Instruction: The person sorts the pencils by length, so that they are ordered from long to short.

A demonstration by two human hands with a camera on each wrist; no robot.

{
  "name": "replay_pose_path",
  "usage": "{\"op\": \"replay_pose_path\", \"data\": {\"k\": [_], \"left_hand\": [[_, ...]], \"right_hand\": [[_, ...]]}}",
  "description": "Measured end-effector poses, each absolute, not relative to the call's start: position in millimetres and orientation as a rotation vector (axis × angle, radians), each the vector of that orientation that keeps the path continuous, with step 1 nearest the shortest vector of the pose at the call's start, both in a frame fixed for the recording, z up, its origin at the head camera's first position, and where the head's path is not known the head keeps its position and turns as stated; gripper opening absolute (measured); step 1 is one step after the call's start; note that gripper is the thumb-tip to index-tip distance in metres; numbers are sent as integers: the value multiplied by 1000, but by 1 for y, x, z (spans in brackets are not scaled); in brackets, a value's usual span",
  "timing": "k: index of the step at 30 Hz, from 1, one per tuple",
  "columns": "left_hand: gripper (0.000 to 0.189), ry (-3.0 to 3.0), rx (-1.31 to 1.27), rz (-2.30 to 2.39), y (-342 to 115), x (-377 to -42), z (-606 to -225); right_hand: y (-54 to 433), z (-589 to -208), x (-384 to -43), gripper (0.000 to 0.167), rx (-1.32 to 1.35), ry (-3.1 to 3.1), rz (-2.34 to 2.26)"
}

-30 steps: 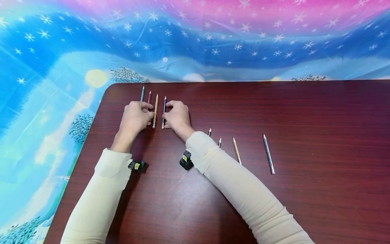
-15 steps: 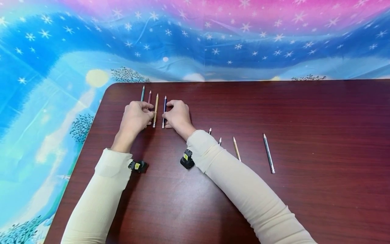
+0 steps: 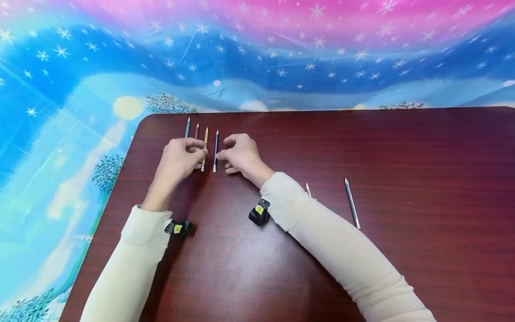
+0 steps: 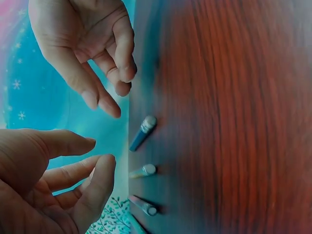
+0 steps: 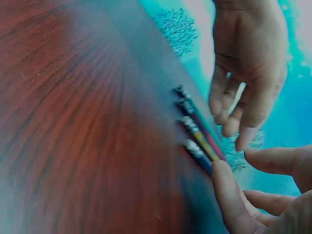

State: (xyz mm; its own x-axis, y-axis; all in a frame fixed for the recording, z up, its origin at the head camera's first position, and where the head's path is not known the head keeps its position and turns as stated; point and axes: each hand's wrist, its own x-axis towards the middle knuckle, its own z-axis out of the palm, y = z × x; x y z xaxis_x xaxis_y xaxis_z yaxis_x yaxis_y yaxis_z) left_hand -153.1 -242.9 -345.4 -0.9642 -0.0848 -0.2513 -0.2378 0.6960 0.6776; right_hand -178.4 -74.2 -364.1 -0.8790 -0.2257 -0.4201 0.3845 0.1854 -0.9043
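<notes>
Four-abreast slim pencils stand out at the table's far left: a teal pencil [image 3: 187, 127], a dark red pencil [image 3: 197, 130], a yellow pencil [image 3: 206, 134] and a dark blue pencil [image 3: 216, 145], lying side by side with eraser ends toward me. Over the left ones hovers my left hand [image 3: 179, 158], fingers loosely bent, a gap between thumb and fingertips in the left wrist view. My right hand [image 3: 243, 154] is just right of the blue pencil, thumb and fingers apart, holding nothing; whether its thumb tip touches that pencil I cannot tell.
Farther right on the dark red wooden table [image 3: 422, 188] lie a grey pencil [image 3: 352, 203] and a gold-coloured pencil [image 3: 308, 189], the latter partly behind my right sleeve [image 3: 322, 241]. A patterned blue and pink cloth [image 3: 257, 53] hangs beyond the table edge.
My right hand has loosened from the blue pencil and shifted slightly right. The right sleeve now covers two dark pencils seen before. The left hand has lifted a little, its fingers spread.
</notes>
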Motion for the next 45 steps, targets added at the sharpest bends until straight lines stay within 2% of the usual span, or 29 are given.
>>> {"op": "replay_pose_path", "data": {"k": [19, 45], "left_hand": [[32, 2555, -167, 1422, -219, -122, -347], [32, 2395, -83, 1566, -184, -95, -363]], "right_hand": [[-4, -336, -152, 55, 12, 2083, -1615], [91, -342, -115, 52, -5, 2142, -1599]]}}
